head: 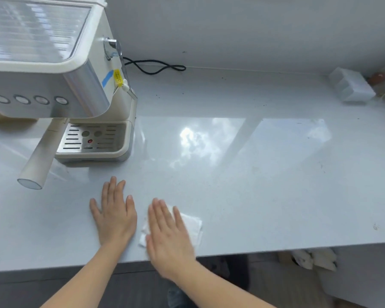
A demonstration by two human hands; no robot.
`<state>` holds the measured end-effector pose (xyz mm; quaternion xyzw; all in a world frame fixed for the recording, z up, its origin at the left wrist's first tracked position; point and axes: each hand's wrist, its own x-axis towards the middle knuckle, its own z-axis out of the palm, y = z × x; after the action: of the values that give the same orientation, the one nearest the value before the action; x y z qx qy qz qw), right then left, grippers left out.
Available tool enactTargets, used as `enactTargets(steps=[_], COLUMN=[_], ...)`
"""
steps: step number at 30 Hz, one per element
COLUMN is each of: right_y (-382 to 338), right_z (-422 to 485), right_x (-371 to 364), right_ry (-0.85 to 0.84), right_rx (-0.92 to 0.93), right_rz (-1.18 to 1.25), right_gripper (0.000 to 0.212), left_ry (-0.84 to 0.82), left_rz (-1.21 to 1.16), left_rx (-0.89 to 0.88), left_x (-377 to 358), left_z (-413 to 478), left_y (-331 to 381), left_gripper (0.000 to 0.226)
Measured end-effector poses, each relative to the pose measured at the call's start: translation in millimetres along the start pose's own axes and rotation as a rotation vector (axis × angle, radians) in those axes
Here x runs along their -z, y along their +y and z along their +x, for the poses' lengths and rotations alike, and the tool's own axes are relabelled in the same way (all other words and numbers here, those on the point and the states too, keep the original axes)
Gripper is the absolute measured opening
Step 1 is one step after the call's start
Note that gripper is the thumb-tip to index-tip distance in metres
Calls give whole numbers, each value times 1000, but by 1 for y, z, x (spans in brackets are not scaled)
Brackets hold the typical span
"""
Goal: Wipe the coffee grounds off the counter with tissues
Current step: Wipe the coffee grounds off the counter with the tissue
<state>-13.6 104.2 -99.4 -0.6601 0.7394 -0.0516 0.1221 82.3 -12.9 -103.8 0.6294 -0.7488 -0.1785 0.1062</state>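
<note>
A folded white tissue [192, 227] lies on the pale grey counter [265, 196] close to its front edge. My right hand [168, 234] presses flat on the tissue with fingers straight, covering its left part. My left hand [113, 212] rests flat on the bare counter just to the left, fingers apart, holding nothing. Small dark coffee specks [263, 105] are scattered thinly over the far and right parts of the counter; a few more coffee specks [320, 165] sit toward the right.
A cream espresso machine [60, 85] stands at the back left, its portafilter handle [38, 163] jutting toward me. A black cord [156, 66] loops along the wall. A white tissue box [353, 87] sits at the back right corner. Crumpled tissues [313, 260] lie below the counter edge.
</note>
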Motion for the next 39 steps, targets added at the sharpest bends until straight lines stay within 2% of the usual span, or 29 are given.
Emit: enactTargets(steps=[3,6,11,13,17,21,24,26,30,33,37,39], right_y=[-17,-7,53,83,164,248,268,244,157,126,149,177], right_z=[-9,-26,-58,-63,-64,-52,-21,5,20,-16,-80,-103], right_x=[3,11,20,27,36,53,61,60,41,31,30,37], right_ry=[-85,-60,-52,-69,-18,64,70,32,-4,-31,-29,-20], right_rx=[59,33,-18,-105,-314,-621,-802,-747,-297,-90,-21,-61], right_rz=[4,-69,-90,-101,-62,-66,-63,-32,69,29,-19,-54], right_gripper=[62,62,61,62,63,63,62,62,64,63,63,63], left_ry=[-5,-11,-121,-135,-220,-151,-167,-173,-156,-104,-52,-106], left_rz=[0,1,-31,-36,72,204,209,186,88,13,-76,-53], left_rx=[-18,-66,-375,-410,-324,-330,-327,-329,-296,-285,-183,-285], left_x=[0,4,4,-1,-23,-41,-45,-44,-37,-36,-40,-45], left_z=[0,-4,-17,-9,-8,-13,-9,-10,-12,-12,-25,-40], left_y=[-2,0,45,69,95,91,90,91,96,98,124,147], left_gripper=[48,48,57,54,53,57,61,60,55,48,54,54])
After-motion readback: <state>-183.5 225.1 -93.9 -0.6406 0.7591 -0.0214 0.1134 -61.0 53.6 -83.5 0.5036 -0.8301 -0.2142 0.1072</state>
